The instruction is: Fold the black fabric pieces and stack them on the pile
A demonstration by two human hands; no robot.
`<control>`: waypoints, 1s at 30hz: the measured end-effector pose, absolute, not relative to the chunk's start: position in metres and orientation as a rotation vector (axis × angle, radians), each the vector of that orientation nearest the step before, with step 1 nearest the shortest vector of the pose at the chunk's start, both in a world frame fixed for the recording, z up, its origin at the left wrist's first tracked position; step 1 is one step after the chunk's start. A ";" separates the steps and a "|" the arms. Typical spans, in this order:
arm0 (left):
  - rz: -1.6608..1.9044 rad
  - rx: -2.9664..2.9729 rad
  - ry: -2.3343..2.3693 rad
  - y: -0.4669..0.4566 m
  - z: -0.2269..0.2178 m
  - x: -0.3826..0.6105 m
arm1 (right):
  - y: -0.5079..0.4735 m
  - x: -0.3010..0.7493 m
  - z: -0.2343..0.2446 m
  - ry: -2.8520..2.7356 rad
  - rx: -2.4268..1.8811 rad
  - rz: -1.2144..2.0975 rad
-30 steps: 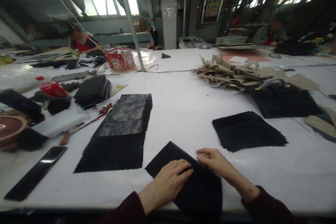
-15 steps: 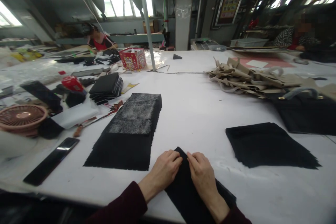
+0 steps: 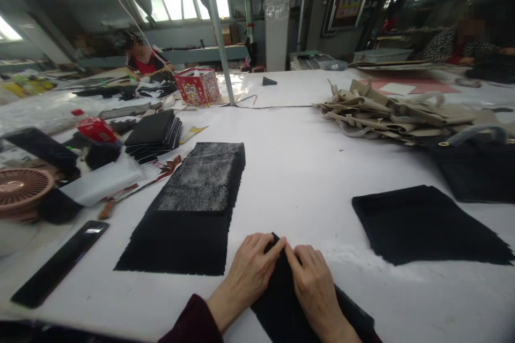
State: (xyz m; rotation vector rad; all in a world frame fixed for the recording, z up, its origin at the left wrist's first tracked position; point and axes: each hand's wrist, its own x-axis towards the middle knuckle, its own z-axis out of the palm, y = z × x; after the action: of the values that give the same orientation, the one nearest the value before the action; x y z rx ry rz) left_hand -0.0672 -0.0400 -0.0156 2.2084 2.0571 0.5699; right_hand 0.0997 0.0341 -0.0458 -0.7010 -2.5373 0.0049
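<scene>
A piece of black fabric (image 3: 281, 300) lies at the near edge of the white table (image 3: 301, 171). My left hand (image 3: 247, 270) and my right hand (image 3: 311, 281) rest side by side on it, fingers bent and pressed to its far corner, pinching the cloth. A long stack of black fabric pieces (image 3: 193, 206) lies to the left of my hands. Another flat pile of black fabric (image 3: 422, 222) lies to the right.
A black strip (image 3: 58, 262) lies near the left edge, beside a pink round fan (image 3: 20, 190), white paper and stacked black pieces (image 3: 155, 128). Beige bag parts (image 3: 386, 110) and a black bag (image 3: 475, 169) sit at right. A red box (image 3: 197, 87) and other seated people are at the back.
My hands came together from a spread position onto the far corner of the black fabric, which now looks folded narrower. The camera view shifted slightly.
</scene>
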 end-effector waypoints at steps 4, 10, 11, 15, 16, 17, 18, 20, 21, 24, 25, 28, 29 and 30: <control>0.573 2.192 2.064 -0.040 -0.019 -0.067 | 0.034 0.100 -0.048 -2.559 -0.680 0.030; 0.617 2.152 2.087 -0.040 -0.017 -0.067 | 0.035 0.098 -0.046 -2.553 -0.691 0.030; 0.621 2.151 2.085 -0.039 -0.016 -0.067 | 0.035 0.098 -0.046 -2.551 -0.685 0.027; 0.633 2.152 2.093 -0.038 -0.015 -0.067 | 0.035 0.097 -0.044 -2.543 -0.667 0.024; 0.636 2.151 2.098 -0.037 -0.015 -0.067 | 0.035 0.096 -0.043 -2.540 -0.667 0.024; 0.636 2.150 2.101 -0.037 -0.015 -0.067 | 0.035 0.096 -0.043 -2.536 -0.667 0.022; 0.635 2.147 2.105 -0.037 -0.015 -0.067 | 0.035 0.096 -0.043 -2.531 -0.668 0.020; 0.632 2.142 2.105 -0.038 -0.015 -0.068 | 0.035 0.096 -0.043 -2.529 -0.669 0.016; 0.628 2.139 2.104 -0.038 -0.015 -0.068 | 0.035 0.096 -0.043 -2.532 -0.671 0.014; 0.620 2.132 2.108 -0.039 -0.016 -0.067 | 0.035 0.096 -0.045 -2.545 -0.676 0.016; 0.616 2.129 2.109 -0.039 -0.016 -0.067 | 0.035 0.096 -0.045 -2.547 -0.679 0.018; 0.608 2.123 2.120 -0.039 -0.019 -0.067 | 0.035 0.097 -0.046 -2.550 -0.690 0.027; 0.603 2.124 2.125 -0.038 -0.019 -0.067 | 0.035 0.097 -0.046 -2.550 -0.692 0.029; 0.596 2.125 2.136 -0.038 -0.019 -0.067 | 0.035 0.097 -0.046 -2.549 -0.693 0.030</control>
State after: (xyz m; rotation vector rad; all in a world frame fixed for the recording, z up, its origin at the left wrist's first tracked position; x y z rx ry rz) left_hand -0.0672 -0.0376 -0.0194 2.1248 2.1358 0.5962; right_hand 0.0967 0.0348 -0.0464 -0.6934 -2.5494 0.0302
